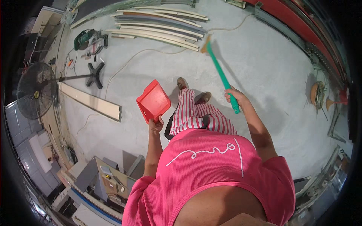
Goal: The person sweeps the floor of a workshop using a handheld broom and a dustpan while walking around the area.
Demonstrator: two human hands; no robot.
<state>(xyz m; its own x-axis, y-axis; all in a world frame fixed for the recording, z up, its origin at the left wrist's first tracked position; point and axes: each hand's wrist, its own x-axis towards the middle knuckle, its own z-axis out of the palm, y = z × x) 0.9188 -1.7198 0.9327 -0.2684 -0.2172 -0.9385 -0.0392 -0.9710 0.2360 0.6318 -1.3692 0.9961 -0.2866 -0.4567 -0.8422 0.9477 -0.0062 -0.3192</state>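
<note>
A red dustpan (154, 101) hangs at the left of my legs, its edge gripped by my left hand (155, 123), fingers closed. On the right, my right hand (236, 96) is wrapped round the lower end of a green-handled broom (219, 71). The broom slants away from me, its yellowish bristle head (205, 44) at the far end beside the pile of long strips (162, 28). Whether the bristles touch the floor I cannot tell.
A miter saw (90, 41) and a black pedestal fan (37, 90) stand at the left. A long pale board (89, 101) lies near the fan's cross-shaped base. A thin cable (128, 62) snakes over the grey floor (264, 67). Round woven item (317, 93) sits far right.
</note>
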